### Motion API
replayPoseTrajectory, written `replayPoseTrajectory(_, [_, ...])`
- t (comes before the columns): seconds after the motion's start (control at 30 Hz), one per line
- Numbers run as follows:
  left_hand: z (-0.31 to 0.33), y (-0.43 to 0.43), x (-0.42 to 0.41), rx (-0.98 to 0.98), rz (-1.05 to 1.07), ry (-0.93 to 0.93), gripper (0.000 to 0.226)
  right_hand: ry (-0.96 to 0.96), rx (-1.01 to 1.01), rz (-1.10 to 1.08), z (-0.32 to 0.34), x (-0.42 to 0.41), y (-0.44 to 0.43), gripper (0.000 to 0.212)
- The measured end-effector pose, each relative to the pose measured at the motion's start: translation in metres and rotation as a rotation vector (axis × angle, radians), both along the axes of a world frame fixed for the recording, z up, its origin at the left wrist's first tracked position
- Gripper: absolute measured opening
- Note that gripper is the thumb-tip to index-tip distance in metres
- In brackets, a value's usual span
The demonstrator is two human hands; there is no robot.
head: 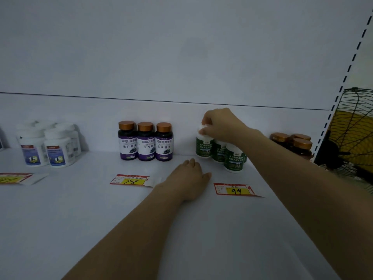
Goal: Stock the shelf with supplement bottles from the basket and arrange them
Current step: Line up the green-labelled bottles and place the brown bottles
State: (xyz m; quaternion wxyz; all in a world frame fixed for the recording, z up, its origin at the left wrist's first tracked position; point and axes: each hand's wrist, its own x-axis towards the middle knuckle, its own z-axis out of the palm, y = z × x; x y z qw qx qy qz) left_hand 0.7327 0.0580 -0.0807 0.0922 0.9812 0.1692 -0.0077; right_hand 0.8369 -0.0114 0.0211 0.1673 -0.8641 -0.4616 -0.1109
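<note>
Three green-labelled white bottles stand in a cluster right of centre on the white shelf (pixel 80 219). My right hand (pixel 220 123) grips the white cap of the rearmost green bottle (pixel 203 147), which stands against the back panel. The other two green bottles (pixel 234 159) stand in front of it and to its right. My left hand (pixel 190 176) rests flat on the shelf, fingers straight, just left of the green bottles. Three purple-labelled bottles with copper caps (pixel 145 141) line up at the back centre.
Several white bottles with blue labels (pixel 48 146) stand at the back left. Brown bottles with copper caps (pixel 292 143) sit at the far right by the slotted upright. Price tags reading 78 (pixel 130 180) and 99 (pixel 235 189) lie on the shelf. A wire-guard fan (pixel 351 134) stands to the right.
</note>
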Motion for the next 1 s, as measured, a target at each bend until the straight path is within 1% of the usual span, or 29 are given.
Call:
replayPoseTrajectory(0.13, [-0.004,0.001,0.002,0.043,-0.006,0.029,0.066,-0.051,-0.027,-0.014,-0.011,0.004,0.004,0.029])
replayPoseTrajectory(0.27, [-0.003,0.0,0.001,0.038,-0.006,0.029,0.066,-0.074,-0.058,-0.012,-0.013,0.006,0.006,0.03])
replayPoseTrajectory(0.4, [-0.002,0.0,-0.001,0.042,-0.003,0.043,0.066,-0.08,-0.069,-0.111,0.0,0.015,0.0,0.033])
replayPoseTrajectory(0.5, [-0.002,0.0,-0.002,0.028,-0.001,0.035,0.065,-0.102,-0.231,-0.23,-0.003,0.022,-0.003,0.033])
replayPoseTrajectory(0.57, [-0.002,-0.001,-0.001,0.023,0.0,0.035,0.065,-0.097,-0.272,-0.251,-0.011,0.024,-0.003,0.032])
replayPoseTrajectory(0.7, [-0.002,-0.002,-0.001,0.013,0.001,0.027,0.065,-0.066,-0.182,-0.226,-0.016,0.024,-0.005,0.03])
replayPoseTrajectory(0.8, [0.001,-0.002,-0.002,-0.031,0.018,-0.02,0.066,-0.009,-0.008,-0.194,-0.006,0.026,-0.013,0.03])
replayPoseTrajectory(0.87, [0.006,-0.004,-0.003,-0.099,0.044,-0.117,0.066,-0.014,0.142,-0.158,0.008,0.022,-0.023,0.03])
replayPoseTrajectory(0.93, [0.01,-0.007,-0.005,-0.135,0.061,-0.258,0.065,-0.035,0.281,-0.107,0.024,0.01,-0.035,0.03])
replayPoseTrajectory(1.0, [0.016,-0.01,-0.006,-0.201,0.05,-0.412,0.065,0.021,0.415,-0.058,0.034,-0.004,-0.047,0.029])
